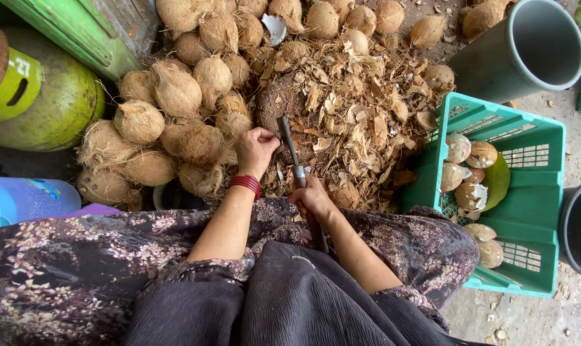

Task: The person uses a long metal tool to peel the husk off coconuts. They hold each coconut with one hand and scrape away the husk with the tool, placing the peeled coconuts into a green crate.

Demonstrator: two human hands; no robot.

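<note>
While you are sitting over the husk pile (354,109), the blade (289,146) is lying between your two hands, its long axis running from the handle near your lap up and slightly left, so the tip is pointing away from you toward the dark husked coconut (279,97) just beyond it. Your right hand (313,200) is sitting nearest the handle end, fingers closed around it, gripping the tool low. Your left hand (255,148) is reaching further out, level with the upper part of the blade and just beside it on the left; its fingers are curled shut, seemingly pinching at fibre or at something small, though you cannot tell from this view exactly what they are holding. A red bangle (245,184) is circling that wrist.

The dark coconut is resting on the ground directly ahead of the blade tip, touching or nearly touching it, and your left hand is the nearer of the two to it. Unhusked coconuts (175,122) are heaped to your left, well within that arm's reach. To your right, a green crate (534,224) is holding peeled coconuts (470,173), with a grey bucket (521,51) standing behind it.
</note>
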